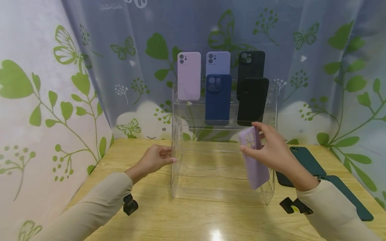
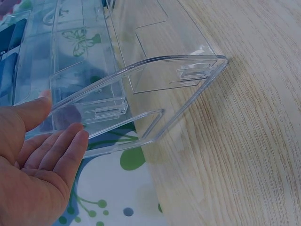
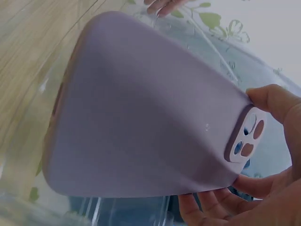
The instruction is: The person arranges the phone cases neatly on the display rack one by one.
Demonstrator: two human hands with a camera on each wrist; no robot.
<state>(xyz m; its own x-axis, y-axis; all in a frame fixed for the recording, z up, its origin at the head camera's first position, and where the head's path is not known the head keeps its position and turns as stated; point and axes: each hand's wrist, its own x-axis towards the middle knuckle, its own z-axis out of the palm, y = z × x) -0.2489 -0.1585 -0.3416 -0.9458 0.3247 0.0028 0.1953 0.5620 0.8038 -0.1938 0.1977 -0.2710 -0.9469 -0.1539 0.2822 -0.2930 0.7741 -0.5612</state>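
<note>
Nearest, two beige sleeves (image 1: 99,197) reach over the wooden table (image 1: 144,217) toward a clear stand (image 1: 177,180), each with a small black device (image 1: 130,205) at the wrist. To the right of the stand lie two dark green phone cases: one (image 1: 349,195) nearer, the other (image 1: 310,162) just beyond it (partly hidden by the right arm).

In front of the stand's right part, the right hand (image 1: 272,147) grips a lilac phone case (image 1: 257,170), thumb on one long edge and fingers on the other, near the camera holes. The case hangs tilted, below the rows that hold other cases. At the stand's left side, the left hand (image 1: 156,157) is loosely open, thumb and fingers apart beside the edge of the panel.

Farther up the stand, a navy case (image 1: 217,107) stands at the middle and a black case (image 1: 251,105) to its right. On the stand's top row, behind them, are a pink case (image 1: 189,78), a lavender case (image 1: 218,65) and another black case (image 1: 253,68). Behind the stand hangs a blue-grey curtain (image 1: 187,30) with green leaves and butterflies.
</note>
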